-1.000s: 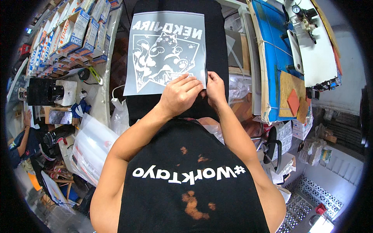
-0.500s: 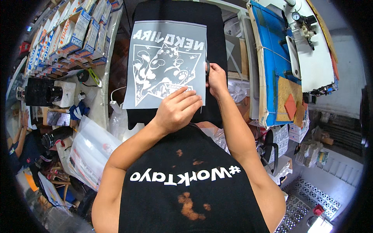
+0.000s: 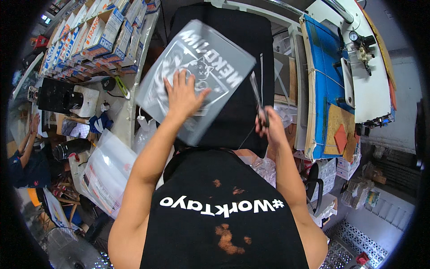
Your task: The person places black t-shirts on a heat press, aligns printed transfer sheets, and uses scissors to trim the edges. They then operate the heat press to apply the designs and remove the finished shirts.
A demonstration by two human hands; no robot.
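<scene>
My left hand lies flat with spread fingers on a translucent grey film sheet. The sheet bears a white cat drawing and mirrored lettering, and it sits turned at a slant on a black padded board. My fingers cover part of the drawing. In my right hand is a pair of scissors, blades pointing away from me, close to the sheet's right corner but apart from my left hand. A narrow pale strip lies on the board's right side.
Boxes fill a rack at the far left, above a bench with a green-handled cutter. A blue-topped press table with a gauge stands at right. Another person's hands show at the left edge.
The film sheet has turned clockwise under my left hand, which has moved up and left onto the drawing. My right hand has drawn down and right with the scissors, away from the sheet's edge.
</scene>
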